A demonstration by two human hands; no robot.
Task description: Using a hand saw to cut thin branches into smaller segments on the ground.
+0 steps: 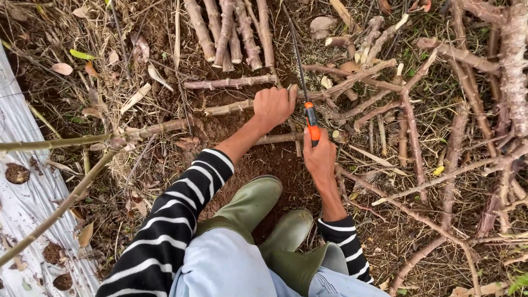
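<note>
1. The left hand (273, 104) is clenched around a long, knobbly grey-brown cut stem (352, 82) that lies across the bare soil.
2. The right hand (319, 157) grasps the orange handle of a narrow dark-bladed hand saw (306, 82); the blade crosses the stem just beside the left hand.
3. Beyond the stem lies a bundle of short cut stems (231, 33).
4. Two green rubber boots (258, 212) stand near the stem, below both hands.

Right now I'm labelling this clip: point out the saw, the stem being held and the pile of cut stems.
Saw (312, 125), head view, on its orange handle.
Held stem (228, 108), head view, on its bare length left of the left hand.
Pile of cut stems (231, 30), head view, mid-bundle.
</note>
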